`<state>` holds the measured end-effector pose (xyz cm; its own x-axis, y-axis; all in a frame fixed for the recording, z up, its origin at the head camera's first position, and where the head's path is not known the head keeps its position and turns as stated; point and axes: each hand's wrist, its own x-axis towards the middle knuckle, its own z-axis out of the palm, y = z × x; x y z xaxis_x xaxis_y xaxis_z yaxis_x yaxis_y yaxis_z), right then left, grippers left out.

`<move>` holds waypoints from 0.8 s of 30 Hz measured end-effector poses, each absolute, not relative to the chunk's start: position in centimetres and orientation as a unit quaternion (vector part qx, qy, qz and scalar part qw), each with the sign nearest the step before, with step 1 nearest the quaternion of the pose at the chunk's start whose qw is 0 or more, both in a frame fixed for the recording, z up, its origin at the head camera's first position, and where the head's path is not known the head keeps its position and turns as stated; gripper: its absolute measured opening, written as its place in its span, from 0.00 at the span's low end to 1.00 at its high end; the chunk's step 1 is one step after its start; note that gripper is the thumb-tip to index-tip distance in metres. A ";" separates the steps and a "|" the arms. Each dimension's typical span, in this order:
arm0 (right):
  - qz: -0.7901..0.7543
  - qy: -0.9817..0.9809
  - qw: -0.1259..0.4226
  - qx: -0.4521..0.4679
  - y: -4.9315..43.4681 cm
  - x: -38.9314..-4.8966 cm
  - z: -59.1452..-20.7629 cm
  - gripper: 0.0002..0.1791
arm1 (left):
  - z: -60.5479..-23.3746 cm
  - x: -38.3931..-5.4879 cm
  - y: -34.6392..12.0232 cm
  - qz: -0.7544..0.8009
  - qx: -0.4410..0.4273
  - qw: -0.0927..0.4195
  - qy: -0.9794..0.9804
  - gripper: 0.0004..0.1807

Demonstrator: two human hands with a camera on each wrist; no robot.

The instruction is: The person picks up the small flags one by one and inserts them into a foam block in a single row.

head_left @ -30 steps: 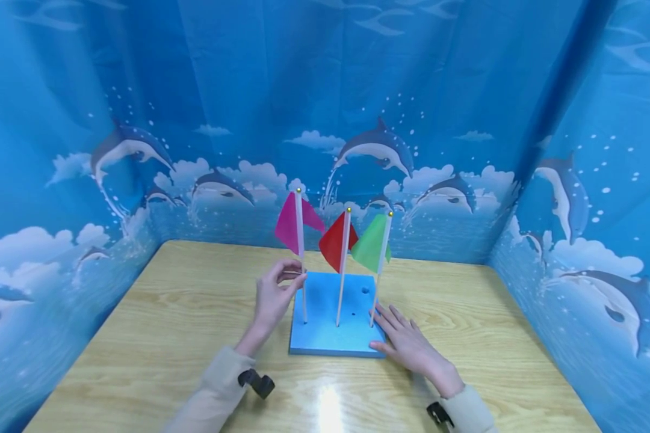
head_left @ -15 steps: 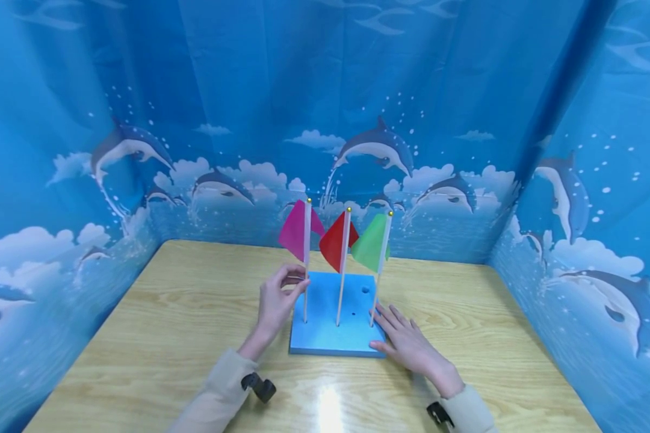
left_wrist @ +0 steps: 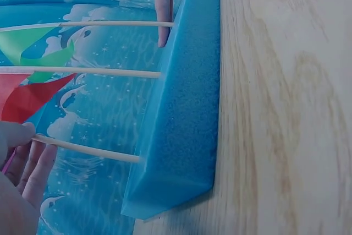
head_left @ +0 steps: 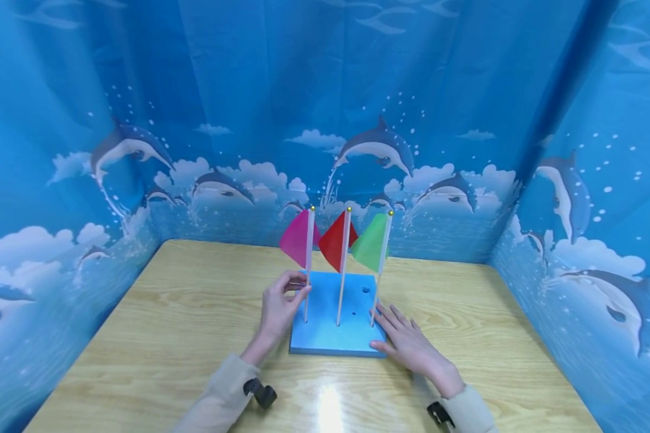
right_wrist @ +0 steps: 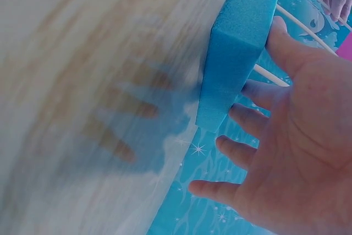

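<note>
A blue foam block (head_left: 325,308) lies on the table with three small flags standing in a row in it. My left hand (head_left: 277,307) pinches the wooden stick of the pink flag (head_left: 295,240), whose lower end sits in the block's left hole. The red flag (head_left: 333,242) stands in the middle and the green flag (head_left: 371,243) on the right, both leaning slightly. With fingers spread, my right hand (head_left: 408,346) rests at the block's right edge, beside the green flag's stick. In the left wrist view the pink flag's stick (left_wrist: 93,151) enters the block's top.
The wood-grain table (head_left: 184,300) surrounds the block. Behind and on both sides hangs a blue curtain (head_left: 325,72) printed with dolphins and clouds. Two more holes show in the block's top, a larger hole (head_left: 365,290) near its back right corner. A black strap is on each wrist.
The pink flag has sunk lower and become more upright, its tip shifting right. My left hand has moved slightly down and right with it. The right hand has stayed put.
</note>
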<state>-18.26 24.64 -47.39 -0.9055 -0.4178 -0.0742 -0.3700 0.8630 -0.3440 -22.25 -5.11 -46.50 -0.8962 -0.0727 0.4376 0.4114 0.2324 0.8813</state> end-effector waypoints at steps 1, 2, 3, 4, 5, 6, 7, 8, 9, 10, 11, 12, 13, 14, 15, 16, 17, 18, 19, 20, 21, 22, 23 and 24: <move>-0.163 0.962 0.072 -0.205 24.6 -18.3 -47.4 0.40 | -46.5 -22.2 -5.1 -0.607 -0.109 0.198 -0.762 0.12; -0.162 0.962 0.072 -0.205 24.6 -18.3 -47.4 0.40 | -46.5 -22.3 -5.0 -0.604 -0.106 0.197 -0.765 0.12; -0.162 0.962 0.072 -0.205 24.6 -18.3 -47.4 0.40 | -46.5 -22.3 -5.0 -0.601 -0.104 0.196 -0.767 0.12; -0.163 0.962 0.072 -0.205 24.6 -18.3 -47.4 0.40 | -46.5 -22.3 -5.0 -0.601 -0.104 0.196 -0.767 0.12; -0.162 0.963 0.072 -0.205 24.6 -18.3 -47.4 0.40 | -46.5 -22.4 -4.9 -0.601 -0.106 0.198 -0.767 0.13; -0.162 0.963 0.073 -0.204 24.6 -18.3 -47.4 0.40 | -46.5 -22.4 -4.9 -0.600 -0.108 0.200 -0.767 0.13; -0.162 0.963 0.074 -0.204 24.6 -18.3 -47.4 0.40 | -46.5 -22.5 -4.9 -0.600 -0.111 0.202 -0.766 0.13; -0.162 0.963 0.074 -0.204 24.7 -18.3 -47.4 0.40 | -46.5 -22.5 -4.9 -0.601 -0.112 0.202 -0.765 0.14; -0.163 0.963 0.074 -0.203 24.7 -18.3 -47.4 0.40 | -46.4 -22.6 -4.8 -0.603 -0.115 0.202 -0.764 0.14; -0.163 0.963 0.074 -0.202 24.7 -18.3 -47.4 0.40 | -46.4 -22.7 -4.8 -0.602 -0.117 0.202 -0.764 0.14; -0.164 0.963 0.074 -0.202 24.7 -18.3 -47.4 0.40 | -46.4 -22.7 -4.8 -0.601 -0.118 0.202 -0.765 0.14; -0.165 0.963 0.075 -0.201 24.7 -18.4 -47.4 0.40 | -46.3 -22.8 -4.8 -0.601 -0.117 0.201 -0.765 0.14; -0.166 0.962 0.075 -0.201 24.7 -18.4 -47.4 0.40 | -46.3 -22.8 -4.8 -0.600 -0.117 0.200 -0.765 0.14; -0.168 0.962 0.075 -0.201 24.7 -18.4 -47.4 0.40 | -46.2 -22.8 -4.8 -0.600 -0.116 0.199 -0.766 0.14; -0.170 0.962 0.075 -0.201 24.6 -18.4 -47.4 0.40 | -46.2 -22.8 -4.8 -0.599 -0.115 0.198 -0.767 0.14; -0.171 0.962 0.075 -0.200 24.6 -18.4 -47.4 0.40 | -46.1 -22.8 -4.8 -0.598 -0.114 0.196 -0.769 0.15; -0.173 0.961 0.075 -0.200 24.6 -18.4 -47.4 0.40 | -46.0 -22.8 -4.8 -0.597 -0.112 0.193 -0.771 0.15; -0.174 0.961 0.075 -0.200 24.6 -18.5 -47.4 0.40 | -46.0 -22.8 -4.9 -0.595 -0.111 0.190 -0.773 0.16; -0.175 0.961 0.075 -0.200 24.6 -18.5 -47.4 0.40 | -45.9 -22.8 -4.9 -0.594 -0.110 0.185 -0.775 0.16; -0.176 0.961 0.074 -0.200 24.6 -18.5 -47.3 0.40 | -45.9 -22.8 -5.0 -0.595 -0.109 0.179 -0.776 0.17; -0.176 0.961 0.074 -0.201 24.6 -18.5 -47.3 0.40 | -45.8 -22.8 -5.1 -0.594 -0.107 0.171 -0.778 0.17; -0.179 0.960 0.074 -0.201 24.6 -18.5 -47.3 0.40 | -45.8 -22.8 -5.3 -0.594 -0.104 0.164 -0.781 0.18; -0.184 0.959 0.074 -0.202 24.6 -18.5 -47.3 0.41 | -45.8 -22.7 -5.5 -0.591 -0.102 0.156 -0.785 0.18; -0.188 0.958 0.073 -0.202 24.7 -18.5 -47.2 0.41 | -45.8 -22.7 -5.7 -0.586 -0.099 0.149 -0.791 0.19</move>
